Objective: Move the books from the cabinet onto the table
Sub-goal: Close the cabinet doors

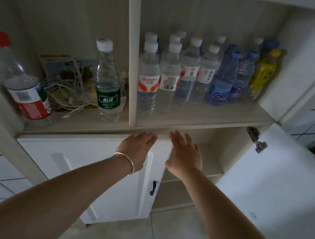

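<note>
A pale cabinet (171, 128) fills the view. My left hand (138, 147), with a silver bangle at the wrist, is stretched flat, fingers near the front edge of the open shelf. My right hand (186, 154) is also flat and empty, reaching into the lower right compartment (215, 165), whose white door (278, 178) stands swung open to the right. The lower left door (87, 170) is closed. No books show in the parts of the cabinet I can see; the lower compartment's shelves look bare.
Several water bottles (169, 76) crowd the upper right shelf, with blue ones and a yellow drink bottle (263, 73) at its right. The left bay holds a green-labelled bottle (109, 83), a red-capped bottle (23, 83) and tangled white cables (69, 89). Tiled floor lies below.
</note>
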